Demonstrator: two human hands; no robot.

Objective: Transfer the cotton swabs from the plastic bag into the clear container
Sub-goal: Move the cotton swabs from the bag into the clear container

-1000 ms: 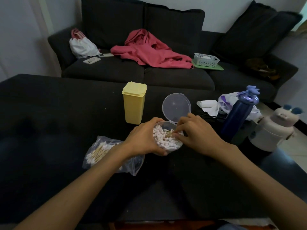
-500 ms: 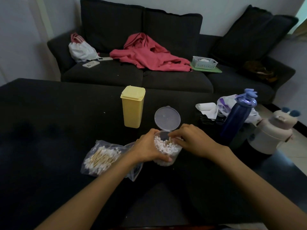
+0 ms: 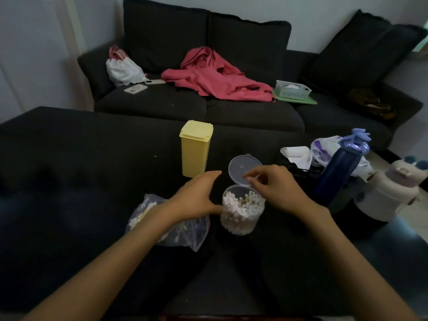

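Our left hand (image 3: pixel 194 198), fingers relaxed, touches the clear container (image 3: pixel 242 210) at its 9 o'clock; our right hand (image 3: pixel 275 186), loosely curled and holding nothing, hovers at its 1 o'clock, and bare table (image 3: pixel 69 172) spreads leftward.

No readable text, labels, brands or numbers anywhere. Bottle (image 3: pixel 340 167) and white jug (image 3: pixel 391 193) show no legible print; lettering, if any, too small or blurred.

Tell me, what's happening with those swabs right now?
Left hand open, touching clear container. Right hand at its flipped-up lid, fingers curled, holding nothing visible. Container packed with swabs; more remain in plastic bag. Nothing blocking.
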